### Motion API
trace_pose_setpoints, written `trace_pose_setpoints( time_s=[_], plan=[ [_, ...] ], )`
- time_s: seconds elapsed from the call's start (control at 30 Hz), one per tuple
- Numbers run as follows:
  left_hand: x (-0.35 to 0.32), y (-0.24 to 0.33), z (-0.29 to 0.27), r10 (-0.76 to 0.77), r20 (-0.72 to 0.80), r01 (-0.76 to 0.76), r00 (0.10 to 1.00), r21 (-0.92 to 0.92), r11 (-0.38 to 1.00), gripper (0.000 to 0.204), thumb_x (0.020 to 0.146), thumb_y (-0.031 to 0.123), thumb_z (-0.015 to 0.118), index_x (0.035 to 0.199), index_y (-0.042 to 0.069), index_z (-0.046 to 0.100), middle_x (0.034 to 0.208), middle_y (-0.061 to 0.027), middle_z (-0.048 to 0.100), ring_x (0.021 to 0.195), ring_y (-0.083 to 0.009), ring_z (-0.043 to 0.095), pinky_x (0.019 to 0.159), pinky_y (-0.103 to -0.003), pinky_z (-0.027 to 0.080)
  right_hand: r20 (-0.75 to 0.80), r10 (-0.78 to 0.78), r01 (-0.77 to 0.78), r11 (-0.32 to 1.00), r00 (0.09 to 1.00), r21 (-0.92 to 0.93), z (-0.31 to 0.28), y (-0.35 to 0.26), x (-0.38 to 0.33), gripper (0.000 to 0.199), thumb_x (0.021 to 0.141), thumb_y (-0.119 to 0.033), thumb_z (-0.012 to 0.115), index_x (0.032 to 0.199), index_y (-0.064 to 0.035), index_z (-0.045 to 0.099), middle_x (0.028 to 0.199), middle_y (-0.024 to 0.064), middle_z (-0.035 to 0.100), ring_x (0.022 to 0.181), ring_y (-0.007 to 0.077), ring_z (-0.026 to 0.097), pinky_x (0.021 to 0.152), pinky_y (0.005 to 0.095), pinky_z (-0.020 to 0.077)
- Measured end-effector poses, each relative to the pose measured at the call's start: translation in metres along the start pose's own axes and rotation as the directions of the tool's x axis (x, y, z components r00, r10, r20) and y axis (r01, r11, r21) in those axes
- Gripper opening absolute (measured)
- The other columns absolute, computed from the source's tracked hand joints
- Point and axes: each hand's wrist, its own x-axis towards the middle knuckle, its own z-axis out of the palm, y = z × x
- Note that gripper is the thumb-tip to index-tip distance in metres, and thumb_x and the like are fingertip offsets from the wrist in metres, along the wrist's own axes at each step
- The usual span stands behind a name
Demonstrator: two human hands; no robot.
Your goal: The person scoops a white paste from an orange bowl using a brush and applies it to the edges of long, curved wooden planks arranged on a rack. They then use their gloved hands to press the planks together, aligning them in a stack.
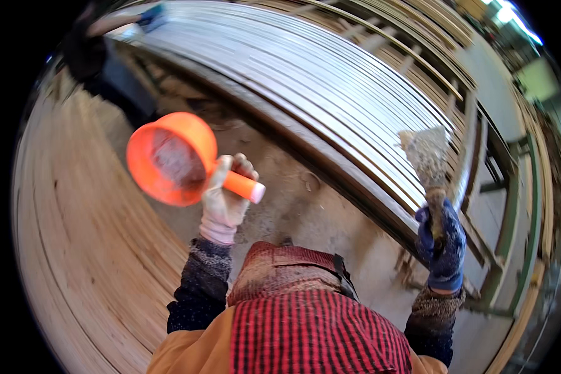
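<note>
My left hand (225, 198), in a pale glove, is closed round the handle of an orange plastic scoop (174, 159). The scoop's bowl is tilted and has greyish-white residue inside. In a blue glove, my right hand (441, 246) grips the handle of a putty knife (427, 159), its wide blade pointing away from me and crusted with pale material. That blade is over the right end of a row of long wooden strips (305, 75) coated whitish; whether it touches them I cannot tell.
A long dark beam (262, 124) edges the strips on my side. To the left lies a stack of bare boards (87, 230). Another person's gloved hand (151, 17) rests at the strips' far left end. Green metal framing (530, 230) stands at right.
</note>
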Motion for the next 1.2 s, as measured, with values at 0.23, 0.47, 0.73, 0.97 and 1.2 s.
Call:
trace_pose_setpoints(
  time_s=[0.23,0.47,0.73,0.97,1.2],
  plan=[
    [0.056,-0.063,-0.019,-0.138,0.042,0.14,0.99,-0.056,0.989,0.018,0.101,0.022,0.055,0.11,0.009,0.062,0.133,-0.0156,0.056,0.127,-0.0313,0.05,0.109,-0.052,0.041,-0.094,0.611,-0.481,0.7,0.786,0.528,-0.022,-0.006,-0.021,0.049,0.095,-0.036,0.056,0.13,-0.002,0.059,0.092,0.0101,0.068,0.05,0.0056,0.046,0.043,0.0176,0.0316],
    [0.088,-0.116,-0.008,-0.148,0.035,0.15,0.988,-0.06,0.987,0.023,0.099,0.023,0.059,0.119,0.01,0.058,0.132,-0.0185,0.052,0.125,-0.0315,0.048,0.112,-0.05,0.037,-0.139,0.562,-0.471,0.784,0.815,0.405,-0.048,0.014,-0.016,0.047,0.098,-0.036,0.053,0.134,-0.0055,0.055,0.096,0.0091,0.067,0.052,0.0057,0.046,0.039,0.0185,0.0286],
    [0.104,-0.175,-0.009,-0.103,0.087,0.105,0.991,-0.018,0.994,0.019,0.099,0.018,0.059,0.116,0.011,0.059,0.126,-0.0155,0.054,0.123,-0.029,0.047,0.107,-0.048,0.04,-0.027,0.619,-0.515,0.675,0.785,0.528,-0.11,0.05,0.006,0.048,0.093,-0.032,0.061,0.131,-0.0027,0.058,0.092,0.0107,0.069,0.052,0.007,0.055,0.043,0.0183,0.0346],
    [0.111,-0.2,0.004,-0.013,0.012,0.013,1.0,0.005,1.0,0.011,0.095,0.008,0.062,0.106,0.012,0.061,0.118,-0.0081,0.058,0.115,-0.0226,0.054,0.103,-0.045,0.046,0.116,0.622,-0.633,0.766,0.774,0.111,-0.143,0.076,0.041,0.043,0.097,-0.025,0.061,0.135,-0.0067,0.056,0.1,0.009,0.07,0.061,0.0094,0.062,0.05,0.0197,0.0459],
    [0.106,-0.21,-0.009,0.054,0.002,-0.054,0.999,0.006,0.998,0.011,0.097,0.009,0.059,0.107,0.011,0.062,0.135,-0.012,0.055,0.126,-0.0262,0.05,0.11,-0.049,0.04,0.546,0.183,0.332,0.624,0.818,-0.707,-0.136,0.103,0.04,0.045,0.091,-0.018,0.062,0.135,-0.0229,0.054,0.094,0.0112,0.069,0.072,0.0293,0.067,0.063,0.0423,0.0557]
  ],
)
